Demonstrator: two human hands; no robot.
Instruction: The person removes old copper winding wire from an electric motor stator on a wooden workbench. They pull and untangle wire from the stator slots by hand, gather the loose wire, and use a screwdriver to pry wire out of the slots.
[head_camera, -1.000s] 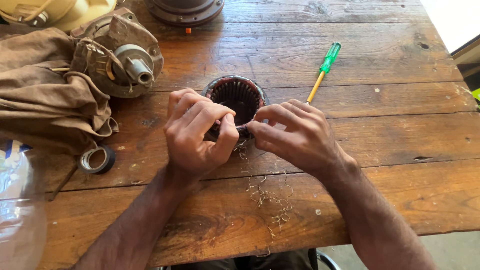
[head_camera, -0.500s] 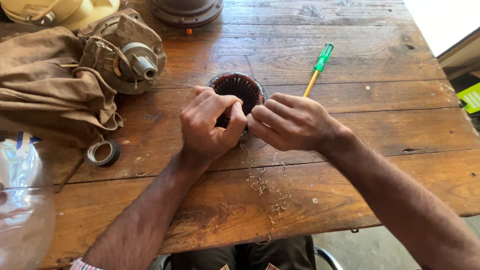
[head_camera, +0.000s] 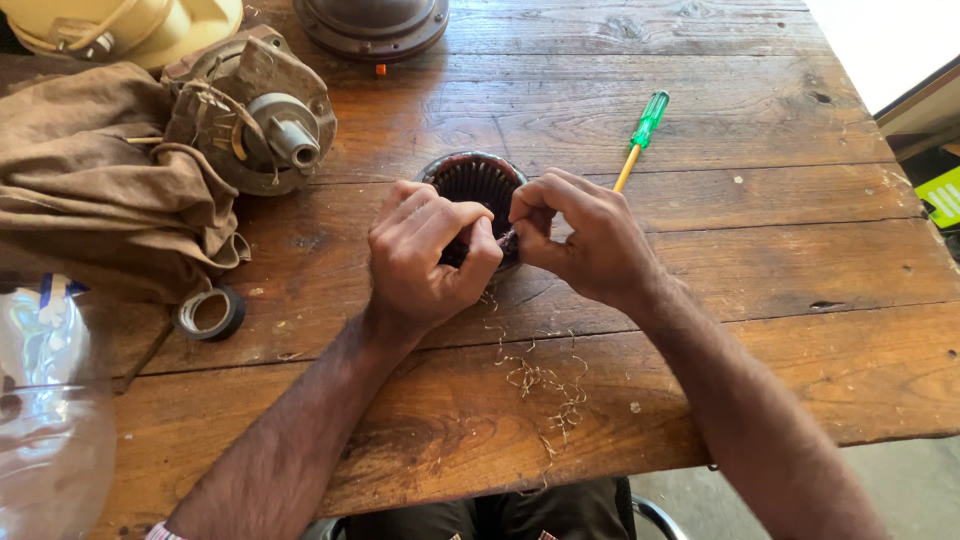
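A round motor stator with dark copper windings sits on the wooden table. My left hand is closed around its near left edge. My right hand pinches at the near rim of the stator, thumb and fingers pressed together right beside the left thumb. What is pinched between the fingertips is too small to make out. Thin wire scraps lie scattered on the table just below both hands.
A green-handled screwdriver lies right of the stator. A metal motor housing rests on a brown cloth at the left. A tape roll, a clear plastic bottle, a yellow casing and a round metal cover are also here.
The view has shifted slightly and both hands have stayed on the stator's near rim, with my fingers drawn a little closer together at the pinch point.
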